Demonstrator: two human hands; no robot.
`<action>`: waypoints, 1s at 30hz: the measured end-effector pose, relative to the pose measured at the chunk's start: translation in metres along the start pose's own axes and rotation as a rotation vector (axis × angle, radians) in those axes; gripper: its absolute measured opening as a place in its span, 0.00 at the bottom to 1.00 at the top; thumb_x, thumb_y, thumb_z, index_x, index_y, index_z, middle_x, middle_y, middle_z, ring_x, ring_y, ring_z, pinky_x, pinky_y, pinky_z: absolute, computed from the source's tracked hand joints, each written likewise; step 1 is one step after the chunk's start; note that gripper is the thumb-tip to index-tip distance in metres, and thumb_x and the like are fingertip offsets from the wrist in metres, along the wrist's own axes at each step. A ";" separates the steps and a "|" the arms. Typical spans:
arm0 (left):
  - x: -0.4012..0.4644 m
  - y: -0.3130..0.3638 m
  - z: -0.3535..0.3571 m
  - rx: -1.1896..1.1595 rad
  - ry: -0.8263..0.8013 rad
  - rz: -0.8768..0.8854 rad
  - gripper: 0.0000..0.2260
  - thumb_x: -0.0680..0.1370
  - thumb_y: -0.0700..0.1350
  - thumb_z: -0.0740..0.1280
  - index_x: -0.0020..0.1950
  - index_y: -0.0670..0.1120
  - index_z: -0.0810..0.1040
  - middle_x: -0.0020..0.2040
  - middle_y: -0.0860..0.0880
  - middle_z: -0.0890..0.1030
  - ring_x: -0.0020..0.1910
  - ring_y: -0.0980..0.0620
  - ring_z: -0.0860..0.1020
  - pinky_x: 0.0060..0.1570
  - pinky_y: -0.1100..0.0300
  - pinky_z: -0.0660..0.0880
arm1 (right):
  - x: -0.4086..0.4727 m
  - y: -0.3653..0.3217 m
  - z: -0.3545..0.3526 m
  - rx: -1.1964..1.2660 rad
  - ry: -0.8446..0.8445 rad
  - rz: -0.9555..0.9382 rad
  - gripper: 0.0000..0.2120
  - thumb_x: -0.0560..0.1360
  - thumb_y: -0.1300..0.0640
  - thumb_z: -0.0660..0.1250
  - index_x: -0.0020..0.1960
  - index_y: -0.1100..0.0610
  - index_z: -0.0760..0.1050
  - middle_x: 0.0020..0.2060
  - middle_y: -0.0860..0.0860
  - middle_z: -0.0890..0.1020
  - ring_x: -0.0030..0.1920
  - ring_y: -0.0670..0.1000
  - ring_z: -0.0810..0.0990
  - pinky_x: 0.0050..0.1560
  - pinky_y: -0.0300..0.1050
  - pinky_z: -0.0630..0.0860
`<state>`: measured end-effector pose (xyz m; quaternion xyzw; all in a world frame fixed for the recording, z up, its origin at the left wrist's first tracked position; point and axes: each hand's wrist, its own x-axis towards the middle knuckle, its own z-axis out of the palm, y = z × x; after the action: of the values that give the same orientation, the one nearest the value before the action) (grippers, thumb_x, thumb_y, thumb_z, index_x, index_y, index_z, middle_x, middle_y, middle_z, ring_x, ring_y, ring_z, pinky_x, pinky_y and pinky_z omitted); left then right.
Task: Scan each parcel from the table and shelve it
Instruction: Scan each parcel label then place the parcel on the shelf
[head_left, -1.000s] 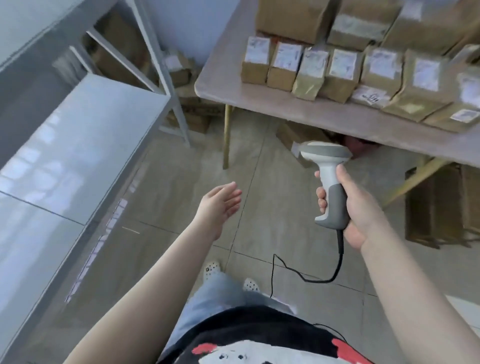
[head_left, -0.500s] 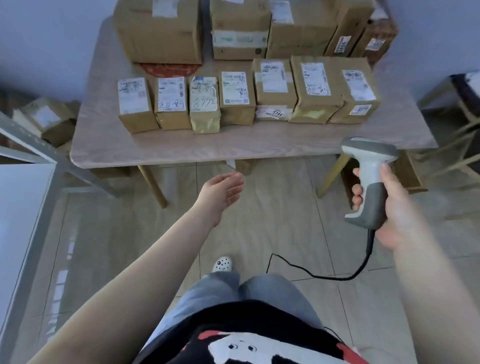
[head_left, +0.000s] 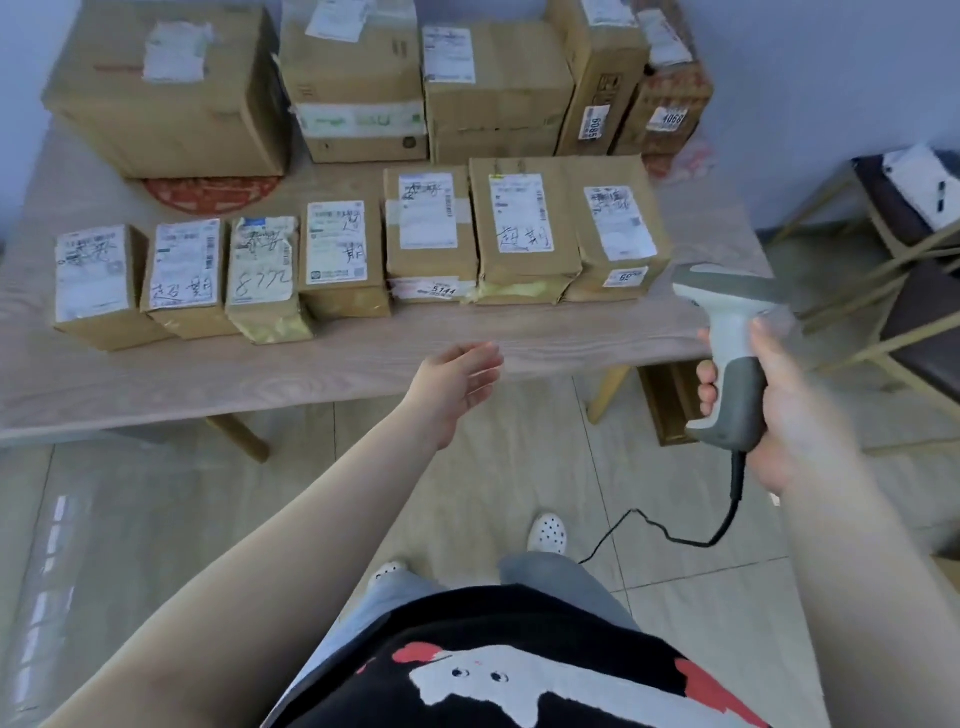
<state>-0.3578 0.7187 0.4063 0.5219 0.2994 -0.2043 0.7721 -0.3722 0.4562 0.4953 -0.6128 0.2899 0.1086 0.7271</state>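
Head view, nearest: black printed shirt (head_left: 519, 670), grey trousers and two white perforated shoes (head_left: 546, 532) on a pale tiled floor (head_left: 519, 467).
Right hand (head_left: 769, 410): fingers curled round the grey grip of a handheld scanner (head_left: 730, 358); thumb lies up the back of the handle.
Scanner axis: handle roughly upright, head at the top pointing left and away toward the right end of the parcel row; head is blurred.
Cable (head_left: 675, 535): black, drops from the handle base and loops left across the floor.
Left hand (head_left: 457, 384): holds nothing, fingers straight and slightly apart, palm facing right, over the near table edge, short of the parcels.
Table (head_left: 363, 358): light wood grain; near edge runs across the frame, left end cut off.
Front row of parcels (head_left: 358, 260): seven small brown boxes side by side, touching or nearly so, white labels facing up, long axes running away from the viewer. Handwriting on the labels is not legible; one front sticker reads 5144.
Back row (head_left: 363, 83): larger cartons standing behind, tops cut off by the frame.
Red disc (head_left: 213, 192): mostly hidden under the big left carton.
Under the table: wooden legs and a brown box (head_left: 667, 400), partly hidden by the scanner hand.
Far right: chair (head_left: 914, 291) with a dark seat, cut off.
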 end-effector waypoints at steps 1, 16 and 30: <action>0.007 0.001 0.016 -0.006 0.011 0.006 0.02 0.80 0.44 0.69 0.50 0.46 0.79 0.49 0.47 0.82 0.49 0.51 0.79 0.52 0.61 0.76 | 0.011 -0.010 -0.009 -0.012 -0.012 0.002 0.21 0.79 0.38 0.60 0.54 0.54 0.80 0.31 0.48 0.77 0.30 0.45 0.73 0.36 0.36 0.74; 0.095 0.009 0.209 -0.140 0.214 -0.184 0.22 0.74 0.55 0.75 0.57 0.44 0.71 0.52 0.44 0.76 0.55 0.47 0.82 0.58 0.53 0.80 | 0.126 -0.101 -0.110 -0.012 -0.089 0.054 0.20 0.79 0.39 0.60 0.53 0.54 0.80 0.31 0.48 0.80 0.32 0.45 0.75 0.43 0.43 0.70; 0.190 0.026 0.251 -0.507 0.567 -0.255 0.42 0.62 0.58 0.82 0.68 0.43 0.69 0.61 0.41 0.79 0.43 0.40 0.86 0.33 0.47 0.83 | 0.229 -0.144 -0.121 -0.167 -0.153 0.125 0.20 0.80 0.40 0.60 0.54 0.55 0.81 0.33 0.51 0.78 0.32 0.46 0.75 0.43 0.43 0.72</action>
<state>-0.1391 0.4953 0.3652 0.3091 0.6038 -0.0659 0.7318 -0.1481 0.2636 0.4776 -0.6420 0.2612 0.2240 0.6852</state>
